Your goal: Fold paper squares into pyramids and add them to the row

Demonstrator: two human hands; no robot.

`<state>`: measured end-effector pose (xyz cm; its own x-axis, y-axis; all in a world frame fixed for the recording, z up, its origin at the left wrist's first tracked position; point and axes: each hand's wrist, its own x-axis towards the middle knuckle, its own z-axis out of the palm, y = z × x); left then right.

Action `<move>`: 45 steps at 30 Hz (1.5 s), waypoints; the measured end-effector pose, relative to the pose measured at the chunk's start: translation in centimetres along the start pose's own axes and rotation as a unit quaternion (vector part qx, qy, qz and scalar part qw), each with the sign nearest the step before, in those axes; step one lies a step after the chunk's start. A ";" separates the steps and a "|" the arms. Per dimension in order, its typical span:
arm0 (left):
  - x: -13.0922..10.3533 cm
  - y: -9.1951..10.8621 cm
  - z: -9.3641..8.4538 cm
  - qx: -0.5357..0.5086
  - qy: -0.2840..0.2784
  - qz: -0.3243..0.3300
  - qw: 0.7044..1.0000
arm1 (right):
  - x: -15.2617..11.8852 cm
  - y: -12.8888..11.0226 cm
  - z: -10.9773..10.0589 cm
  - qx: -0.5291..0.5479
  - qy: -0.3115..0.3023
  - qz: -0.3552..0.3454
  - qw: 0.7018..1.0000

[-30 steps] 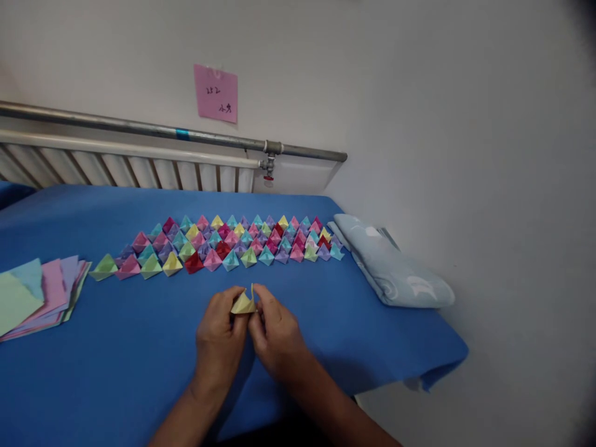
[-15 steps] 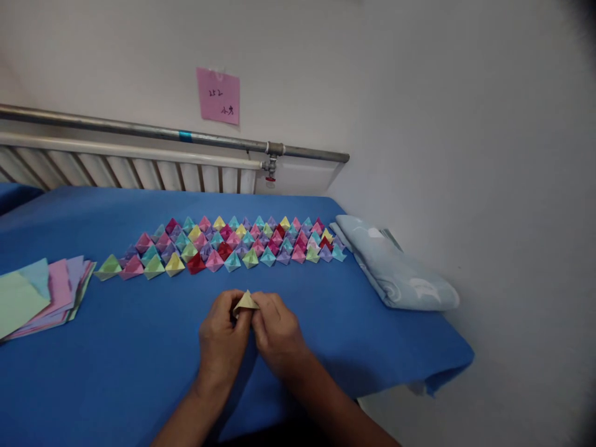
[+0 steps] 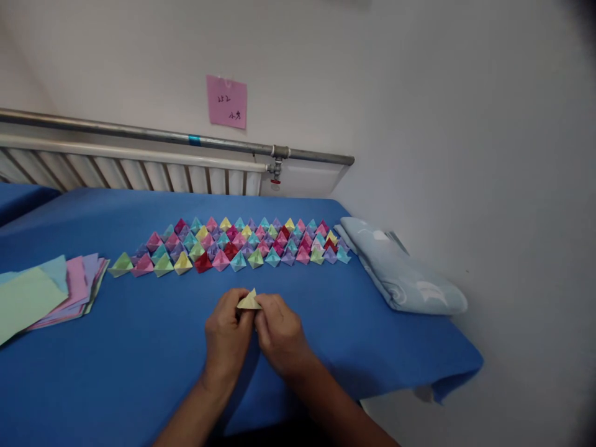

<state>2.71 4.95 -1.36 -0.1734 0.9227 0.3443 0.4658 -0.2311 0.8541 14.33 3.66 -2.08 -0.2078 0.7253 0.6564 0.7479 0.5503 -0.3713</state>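
Observation:
Between my two hands is a small pale yellow folded paper (image 3: pixel 249 301), its peak pointing up and away from me. My left hand (image 3: pixel 229 335) pinches its left side, while the fingers of my right hand (image 3: pixel 280 332) close on its right side. The lower part of the paper is hidden by my fingers and thumbs. Beyond my hands, several rows of folded paper boats (image 3: pixel 238 262) in many colours stand on the blue cloth (image 3: pixel 153 354).
Coloured paper sheets (image 3: pixel 32 301) lie in a loose stack at the left. A folded light blue blanket (image 3: pixel 410 273) rests at the right by the wall. At the back are a radiator (image 3: pixel 153 177), a metal pipe (image 3: pixel 139 132) and a pink note (image 3: pixel 226 102).
The whole view has shifted slightly, so things appear a little further right. The yellow paper has tilted somewhat in my fingers, and both hands keep hold of it.

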 end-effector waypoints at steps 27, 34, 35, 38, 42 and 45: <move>-2.4 0.2 -0.2 0.076 0.116 0.293 0.946 | -1.4 0.1 -0.6 0.198 0.082 0.144 0.966; -2.3 0.4 -0.6 0.088 0.134 0.353 0.922 | -1.5 -0.1 -1.3 0.103 0.089 0.026 0.990; -2.3 0.4 -0.6 0.086 0.133 0.354 0.922 | -1.4 -0.1 -1.4 0.097 0.087 0.015 0.991; -2.2 0.3 -0.8 0.080 0.134 0.349 0.924 | -1.3 -0.3 -1.8 0.077 0.090 0.015 0.993; -2.0 0.2 -1.0 0.082 0.137 0.310 0.937 | -1.5 -0.2 -2.3 0.058 0.116 0.018 0.991; -1.9 0.2 -1.0 0.087 0.133 0.297 0.942 | -1.6 -0.3 -2.7 0.035 0.149 -0.010 0.988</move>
<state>2.23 2.80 -1.47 -0.0384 0.5316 0.8461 0.6799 -0.6066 0.4120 16.11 1.21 -1.28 -0.0191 0.5655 0.8245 0.6982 0.5979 -0.3938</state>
